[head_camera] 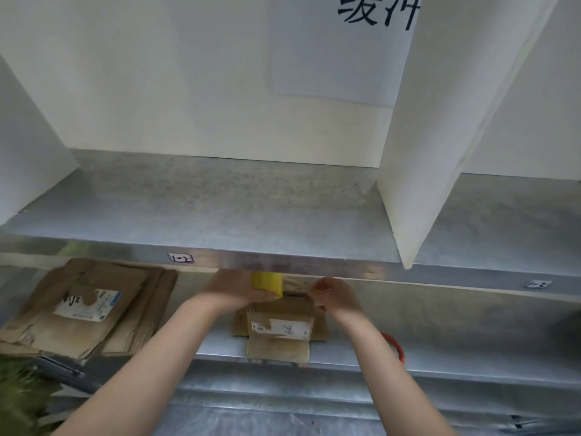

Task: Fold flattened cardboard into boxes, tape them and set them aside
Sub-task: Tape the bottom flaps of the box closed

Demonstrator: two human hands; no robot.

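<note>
Cardboard box (279,322) sits on the lower metal shelf (471,341), the writing on its white label unreadable. Left hand (232,291) fingers wrap a yellow tape roll (267,284); right hand (334,297) fingers pinch the tape strip (297,283) above the box. Labelled flattened cardboard (85,309) lies at nine o'clock. Black handwritten characters mark a paper sheet (339,51) at twelve o'clock.

Left hand (233,289) around yellow tape roll (267,282), right hand (334,298) nearby, above cardboard box (279,324).
</note>
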